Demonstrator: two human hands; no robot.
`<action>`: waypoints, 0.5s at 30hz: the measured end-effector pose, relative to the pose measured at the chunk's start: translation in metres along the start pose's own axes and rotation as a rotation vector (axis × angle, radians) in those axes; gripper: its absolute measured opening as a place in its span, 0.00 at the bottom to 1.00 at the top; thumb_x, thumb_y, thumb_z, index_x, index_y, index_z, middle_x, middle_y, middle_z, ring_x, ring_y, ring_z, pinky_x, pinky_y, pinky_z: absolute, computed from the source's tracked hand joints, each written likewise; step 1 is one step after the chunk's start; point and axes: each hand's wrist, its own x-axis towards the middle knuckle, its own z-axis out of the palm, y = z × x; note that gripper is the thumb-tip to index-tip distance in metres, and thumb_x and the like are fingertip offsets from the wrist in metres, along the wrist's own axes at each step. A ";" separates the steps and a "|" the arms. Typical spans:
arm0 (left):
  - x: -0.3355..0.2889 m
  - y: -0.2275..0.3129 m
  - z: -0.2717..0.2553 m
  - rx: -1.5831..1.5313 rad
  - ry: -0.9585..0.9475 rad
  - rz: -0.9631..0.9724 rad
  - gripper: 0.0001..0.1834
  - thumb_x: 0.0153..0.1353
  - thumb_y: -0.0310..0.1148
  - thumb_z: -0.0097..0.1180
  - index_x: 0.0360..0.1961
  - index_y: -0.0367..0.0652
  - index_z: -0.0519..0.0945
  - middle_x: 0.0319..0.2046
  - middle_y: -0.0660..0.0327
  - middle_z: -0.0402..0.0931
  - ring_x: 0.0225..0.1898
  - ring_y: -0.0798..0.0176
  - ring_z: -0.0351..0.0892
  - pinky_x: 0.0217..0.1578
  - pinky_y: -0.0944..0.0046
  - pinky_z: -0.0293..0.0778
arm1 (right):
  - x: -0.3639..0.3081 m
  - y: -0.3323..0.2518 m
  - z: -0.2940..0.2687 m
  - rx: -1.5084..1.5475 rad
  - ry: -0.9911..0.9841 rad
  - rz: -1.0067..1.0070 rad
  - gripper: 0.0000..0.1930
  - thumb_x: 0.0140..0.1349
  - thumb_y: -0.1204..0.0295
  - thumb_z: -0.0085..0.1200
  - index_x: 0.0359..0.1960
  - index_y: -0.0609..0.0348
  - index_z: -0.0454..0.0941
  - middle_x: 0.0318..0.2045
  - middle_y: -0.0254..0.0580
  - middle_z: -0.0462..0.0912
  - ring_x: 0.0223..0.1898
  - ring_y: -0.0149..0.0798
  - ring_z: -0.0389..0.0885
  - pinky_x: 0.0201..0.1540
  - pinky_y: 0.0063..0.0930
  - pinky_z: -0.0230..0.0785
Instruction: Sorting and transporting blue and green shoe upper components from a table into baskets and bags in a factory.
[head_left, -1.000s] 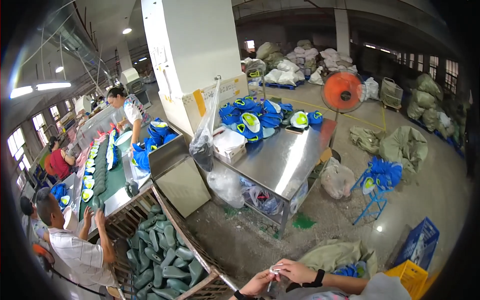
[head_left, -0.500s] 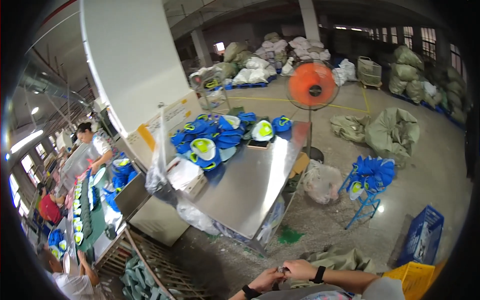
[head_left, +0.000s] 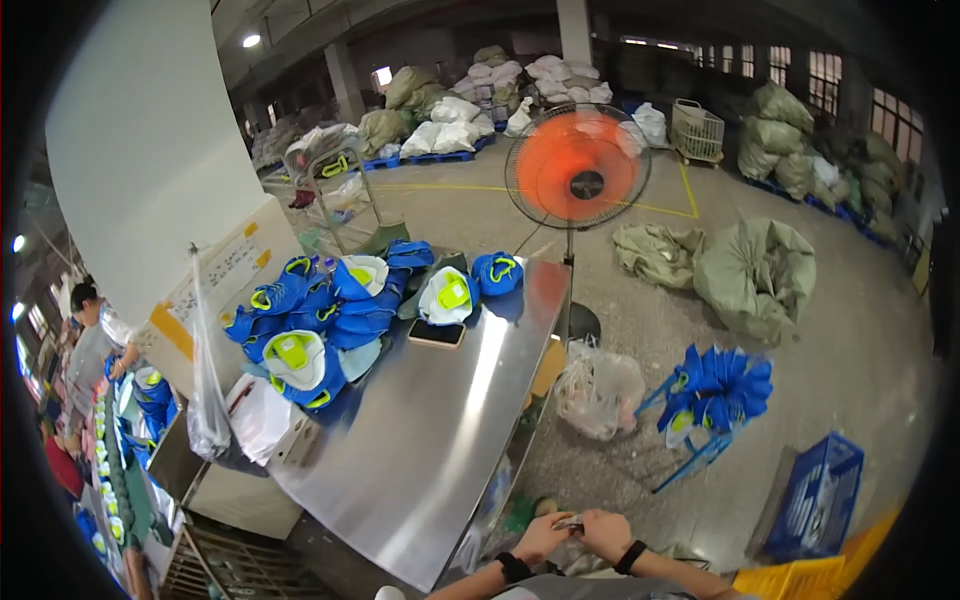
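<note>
Metal counter [head_left: 430, 400], centre-left. Lower centre of frame: small indistinct item [head_left: 570, 524], pinched between left grip [head_left: 542, 537] and right grip [head_left: 604, 535], both closed. Possible fault: dropping to floor [head_left: 850, 370] through loosened hold.

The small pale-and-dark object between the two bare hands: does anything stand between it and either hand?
Nothing visible stands in the way: the bare left hand and the bare right hand meet at the small pale-and-dark object, both touching it. Its exact shape is too small to tell.
</note>
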 end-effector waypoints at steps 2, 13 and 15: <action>0.033 0.027 -0.025 0.040 -0.015 -0.012 0.22 0.53 0.30 0.53 0.51 0.37 0.71 0.38 0.57 0.77 0.37 0.64 0.76 0.39 0.67 0.70 | 0.042 0.013 -0.009 -0.036 -0.127 -0.016 0.16 0.49 0.58 0.55 0.28 0.60 0.72 0.25 0.47 0.77 0.28 0.47 0.78 0.29 0.37 0.71; 0.179 0.074 -0.070 0.037 0.176 0.243 0.20 0.52 0.26 0.54 0.49 0.40 0.74 0.35 0.57 0.75 0.33 0.69 0.74 0.34 0.70 0.70 | 0.211 0.077 -0.072 0.022 -0.240 0.024 0.15 0.50 0.61 0.52 0.28 0.62 0.73 0.24 0.51 0.78 0.27 0.49 0.79 0.30 0.39 0.72; 0.199 0.090 -0.075 0.308 0.229 0.398 0.19 0.51 0.26 0.55 0.47 0.40 0.75 0.38 0.56 0.73 0.37 0.66 0.74 0.38 0.69 0.71 | 0.218 0.093 -0.079 0.095 -0.309 0.053 0.14 0.51 0.62 0.51 0.28 0.62 0.74 0.24 0.51 0.78 0.27 0.51 0.79 0.31 0.40 0.71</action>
